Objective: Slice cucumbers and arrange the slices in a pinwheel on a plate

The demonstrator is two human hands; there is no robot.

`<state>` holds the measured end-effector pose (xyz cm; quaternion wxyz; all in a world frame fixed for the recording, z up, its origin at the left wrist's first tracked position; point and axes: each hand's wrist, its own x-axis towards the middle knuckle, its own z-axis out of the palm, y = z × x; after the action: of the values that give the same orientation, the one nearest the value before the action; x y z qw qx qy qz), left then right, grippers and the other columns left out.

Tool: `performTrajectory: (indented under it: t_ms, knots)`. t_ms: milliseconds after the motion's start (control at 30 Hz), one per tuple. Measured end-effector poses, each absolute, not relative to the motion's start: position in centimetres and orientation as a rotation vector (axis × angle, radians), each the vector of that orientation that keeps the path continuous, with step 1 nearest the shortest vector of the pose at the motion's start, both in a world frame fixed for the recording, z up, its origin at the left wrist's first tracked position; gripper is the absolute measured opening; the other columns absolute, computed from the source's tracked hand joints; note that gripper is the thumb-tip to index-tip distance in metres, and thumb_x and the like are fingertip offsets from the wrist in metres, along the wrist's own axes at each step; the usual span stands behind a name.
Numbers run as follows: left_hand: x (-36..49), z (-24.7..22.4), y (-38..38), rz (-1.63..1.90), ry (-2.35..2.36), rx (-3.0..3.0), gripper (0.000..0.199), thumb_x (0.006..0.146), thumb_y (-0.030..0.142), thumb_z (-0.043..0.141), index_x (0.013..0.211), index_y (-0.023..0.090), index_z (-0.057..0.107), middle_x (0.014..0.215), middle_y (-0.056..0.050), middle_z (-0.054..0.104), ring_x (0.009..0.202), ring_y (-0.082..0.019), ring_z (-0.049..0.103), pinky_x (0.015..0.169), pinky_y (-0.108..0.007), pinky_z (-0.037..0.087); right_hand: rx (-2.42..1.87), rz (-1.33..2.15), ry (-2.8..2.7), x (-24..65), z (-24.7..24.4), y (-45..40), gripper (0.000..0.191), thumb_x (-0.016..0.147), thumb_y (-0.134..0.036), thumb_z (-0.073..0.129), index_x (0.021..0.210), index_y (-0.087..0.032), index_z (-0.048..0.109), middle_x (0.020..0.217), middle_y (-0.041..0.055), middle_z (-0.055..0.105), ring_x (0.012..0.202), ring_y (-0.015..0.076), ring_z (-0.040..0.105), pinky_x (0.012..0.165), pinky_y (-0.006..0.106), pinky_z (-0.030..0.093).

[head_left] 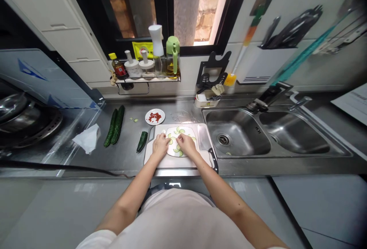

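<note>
A white square plate (pixel 172 152) rests on a pale cutting board (pixel 164 163), with thin green-edged cucumber slices (pixel 178 151) laid out on it. At the plate's left side my left hand (pixel 161 145) is closed, its fingertips pinched at a cucumber slice. My right hand (pixel 187 144) reaches over the plate's middle with its fingers bent together; whatever lies between them is too small to make out. A kitchen knife (pixel 204 137) with a black handle lies along the board's right side. Left of the board is a cut piece of cucumber (pixel 142 142).
Two whole cucumbers (pixel 114 126) lie on the steel counter, near a crumpled white tissue (pixel 87 138). A small dish (pixel 155 110) behind the board holds chopped red bits. On the right is a double sink (pixel 237 132); on the left, a pot (pixel 17 113). A rack (pixel 149 79) carries bottles.
</note>
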<state>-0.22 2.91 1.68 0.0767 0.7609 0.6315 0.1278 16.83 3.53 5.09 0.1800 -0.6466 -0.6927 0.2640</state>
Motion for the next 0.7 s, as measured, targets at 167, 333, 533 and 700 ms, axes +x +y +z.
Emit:
performTrajectory:
  t_ms: [167,333,533,700]
  knots:
    - [0.0,2.0,2.9,0.413,1.884,2.276,0.029,0.087,0.018,0.05,0.103,0.031,0.072,0.109,-0.007,0.056,0.101,-0.023,0.046,0.083,-0.032,0.04,-1.768,0.774,-1.817,18.2,4.9,2.6,0.018,0.086,-0.033,0.051,0.083,-0.021,0.065,0.072,0.0008,0.064,0.07,0.0156,0.058,0.06,0.022,0.034]
    - [-0.6,2.3,3.8,0.582,1.919,2.176,0.033,0.087,0.016,0.048,0.109,0.028,0.07,0.109,-0.007,0.058,0.1,-0.022,0.05,0.086,-0.032,0.041,-1.689,0.773,-1.73,19.6,5.2,1.6,0.021,0.084,-0.035,0.048,0.078,-0.021,0.063,0.067,-0.0001,0.062,0.066,0.0155,0.057,0.061,0.023,0.036]
    - [-4.8,2.5,7.1,0.727,2.123,1.911,0.03,0.087,0.023,0.048,0.108,0.025,0.07,0.108,-0.008,0.062,0.099,-0.024,0.054,0.09,-0.034,0.041,-1.652,0.767,-1.719,21.0,5.5,0.3,0.024,0.082,-0.04,0.048,0.078,-0.021,0.062,0.062,-0.0003,0.058,0.062,0.0163,0.055,0.059,0.024,0.035]
    - [-7.3,2.1,10.6,0.775,2.294,1.619,0.03,0.086,0.026,0.05,0.108,0.025,0.07,0.108,-0.01,0.064,0.104,-0.026,0.055,0.091,-0.035,0.041,-1.669,0.74,-1.701,21.5,5.2,0.5,0.025,0.082,-0.04,0.047,0.08,-0.021,0.063,0.065,0.0015,0.061,0.065,0.0176,0.056,0.06,0.025,0.036]
